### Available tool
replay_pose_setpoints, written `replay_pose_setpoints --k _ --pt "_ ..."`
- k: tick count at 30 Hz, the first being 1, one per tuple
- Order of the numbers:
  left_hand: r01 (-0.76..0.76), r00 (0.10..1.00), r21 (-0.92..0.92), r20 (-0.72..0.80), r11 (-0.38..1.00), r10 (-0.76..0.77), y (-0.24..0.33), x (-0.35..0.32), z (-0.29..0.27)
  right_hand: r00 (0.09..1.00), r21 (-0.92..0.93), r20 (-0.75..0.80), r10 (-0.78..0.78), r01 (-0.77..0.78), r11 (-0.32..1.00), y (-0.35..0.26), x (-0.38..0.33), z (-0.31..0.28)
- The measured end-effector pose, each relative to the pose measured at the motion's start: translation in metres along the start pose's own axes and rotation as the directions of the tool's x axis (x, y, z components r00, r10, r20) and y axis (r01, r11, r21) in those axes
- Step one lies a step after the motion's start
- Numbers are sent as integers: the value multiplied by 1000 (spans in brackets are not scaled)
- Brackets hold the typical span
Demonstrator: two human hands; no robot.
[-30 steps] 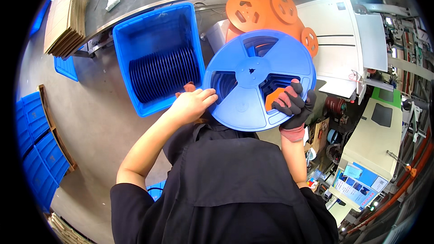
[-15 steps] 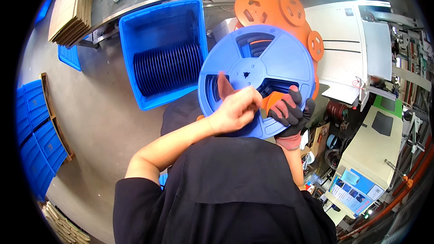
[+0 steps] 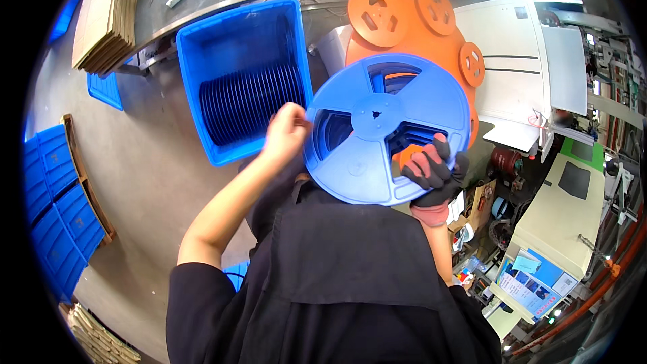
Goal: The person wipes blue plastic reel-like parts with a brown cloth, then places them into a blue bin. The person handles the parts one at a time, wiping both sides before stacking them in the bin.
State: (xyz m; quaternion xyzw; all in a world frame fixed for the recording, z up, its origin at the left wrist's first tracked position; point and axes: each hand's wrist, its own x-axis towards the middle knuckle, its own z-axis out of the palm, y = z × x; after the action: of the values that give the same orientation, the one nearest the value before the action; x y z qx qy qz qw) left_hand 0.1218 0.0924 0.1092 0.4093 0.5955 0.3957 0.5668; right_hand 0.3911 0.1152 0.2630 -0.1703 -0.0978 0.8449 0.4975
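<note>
In front of me is a stack of blue plastic reels (image 3: 354, 165), the top one facing up with its round hub and wide openings. My right hand (image 3: 431, 168), in a black and red glove, grips the stack at its lower right, its fingers hooked through an opening over the rim. My bare left hand (image 3: 286, 133) is by the stack's left rim with its fingers curled in; whether it touches the rim, and what it may hold, I cannot make out. Under the reels sits an orange rotary plate (image 3: 404, 34) with smaller orange discs (image 3: 379, 17).
A blue bin (image 3: 236, 27) holding a row of dark blue discs (image 3: 249, 104) stands to the left. Behind it runs a metal worktable (image 3: 229, 1) with stacked cardboard (image 3: 108, 17). White machinery (image 3: 502, 61) stands right; blue crates (image 3: 57, 189) on a pallet stand far left.
My left hand has moved left, from over the face of the top reel to its left rim. The stack has shifted slightly down and right; my right hand keeps its grip.
</note>
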Motion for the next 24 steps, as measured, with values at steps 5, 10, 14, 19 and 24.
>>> replay_pose_setpoints --k 5,10,14,19,24 --pt "-696 718 438 404 568 567 42 -17 -54 998 12 51 -30 30 999 -14 14 7" --pt "-722 690 408 493 559 530 44 -27 -29 982 -17 164 88 -86 996 -23 41 23" --pt "-634 753 330 467 699 463 46 -36 -31 993 -240 -25 116 -118 963 -22 59 52" --pt "189 929 -193 354 963 -111 41 -50 -41 984 -349 -78 158 -175 920 -22 71 55" --pt "288 952 -773 295 566 -82 1 -49 -67 933 -423 -343 110 -258 869 -30 41 24"
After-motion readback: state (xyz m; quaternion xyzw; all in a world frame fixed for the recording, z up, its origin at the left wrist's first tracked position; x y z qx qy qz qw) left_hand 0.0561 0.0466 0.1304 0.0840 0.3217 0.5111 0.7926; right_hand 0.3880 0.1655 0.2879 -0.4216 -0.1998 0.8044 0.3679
